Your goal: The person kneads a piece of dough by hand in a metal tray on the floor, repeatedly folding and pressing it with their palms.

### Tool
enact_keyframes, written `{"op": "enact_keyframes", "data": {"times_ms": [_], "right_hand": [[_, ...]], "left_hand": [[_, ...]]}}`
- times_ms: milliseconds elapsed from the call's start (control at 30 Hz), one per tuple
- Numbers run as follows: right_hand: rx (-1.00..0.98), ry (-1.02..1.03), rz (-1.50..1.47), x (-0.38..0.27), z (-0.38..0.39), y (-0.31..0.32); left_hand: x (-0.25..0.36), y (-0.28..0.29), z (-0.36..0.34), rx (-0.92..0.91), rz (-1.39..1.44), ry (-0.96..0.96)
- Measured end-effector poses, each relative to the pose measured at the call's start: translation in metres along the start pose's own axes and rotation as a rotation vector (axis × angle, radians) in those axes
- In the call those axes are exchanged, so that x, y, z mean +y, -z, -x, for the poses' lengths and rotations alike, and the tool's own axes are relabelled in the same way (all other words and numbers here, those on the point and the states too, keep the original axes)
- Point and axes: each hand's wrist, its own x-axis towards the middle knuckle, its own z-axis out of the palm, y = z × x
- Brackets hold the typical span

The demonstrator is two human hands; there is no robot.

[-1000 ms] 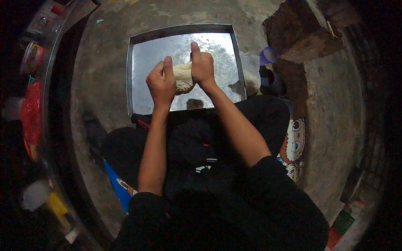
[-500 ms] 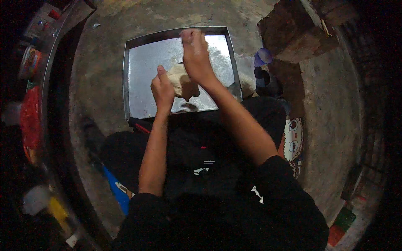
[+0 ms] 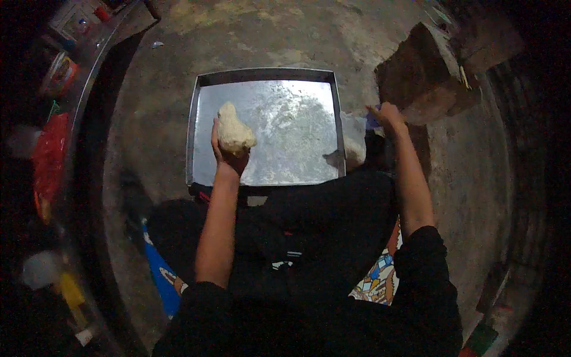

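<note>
Here, the left hand (image 3: 229, 158) is cupping dough (image 3: 233, 131) over the roomy tray (image 3: 291, 128); past its right edge, the right hand (image 3: 391, 117) is partly hiding a purple thing (image 3: 373, 119), grip unclear.

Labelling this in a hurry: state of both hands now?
Left hand: holding the pale dough lump.
Right hand: at the purple container; grip cannot be told.

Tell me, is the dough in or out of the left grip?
In: the dough rests in the left grip, which shows at its lower and left edges.
</note>
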Motion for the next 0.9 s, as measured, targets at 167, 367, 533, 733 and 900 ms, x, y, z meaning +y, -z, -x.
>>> {"op": "enact_keyframes", "data": {"times_ms": [167,367,533,733,900], "right_hand": [[-0.342,-0.048,0.127,-0.014,-0.004,-0.014],[-0.280,-0.110,-0.005,-0.026,0.009,-0.015],[-0.224,-0.079,-0.208,-0.024,0.023,0.012],[0.539,-0.064,-0.340,0.008,0.013,0.006],[0.418,0.035,-1.463,-0.015,0.025,0.039]], "left_hand": [[-0.004,-0.007,0.002,-0.210,0.096,-0.121],[0.002,-0.024,0.008,-0.233,0.222,-0.029],[-0.002,-0.048,0.018,0.008,0.207,-0.028],[-0.002,-0.038,0.019,0.050,0.102,0.089],[-0.007,-0.043,0.023,0.189,0.030,0.100]]}}
